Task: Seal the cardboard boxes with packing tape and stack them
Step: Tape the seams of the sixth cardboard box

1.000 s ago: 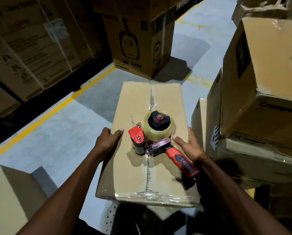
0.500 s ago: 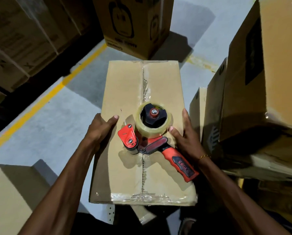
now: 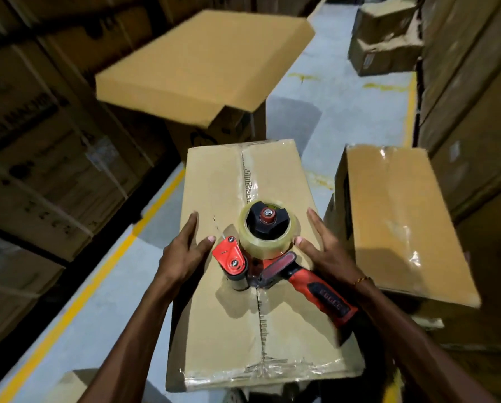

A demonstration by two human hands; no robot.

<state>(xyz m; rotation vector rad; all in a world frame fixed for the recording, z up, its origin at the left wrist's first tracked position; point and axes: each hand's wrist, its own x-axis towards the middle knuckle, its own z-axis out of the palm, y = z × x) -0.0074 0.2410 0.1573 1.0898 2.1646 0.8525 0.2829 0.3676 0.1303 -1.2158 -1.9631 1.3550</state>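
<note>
The sealed cardboard box [image 3: 260, 257] is being carried between both hands, clear tape already laid along its centre seam and over the near edge. The left hand [image 3: 185, 251] is being pressed against the box's left side, fingers straight and close together, thumb lying across the top face; the right hand [image 3: 319, 248] is being held the same way on the right side, its thumb touching the tape roll. This side-clamping is judged to keep the load level. The tape dispenser [image 3: 266, 254] is being rested on the box top, over the seam, handle toward the body, presumably so it rides along and neither hand is taken up. A taped box [image 3: 403, 216] is sitting just to the right, and a plain carton [image 3: 196, 65] is lying ahead on a printed one; either is judged a possible stacking spot.
</note>
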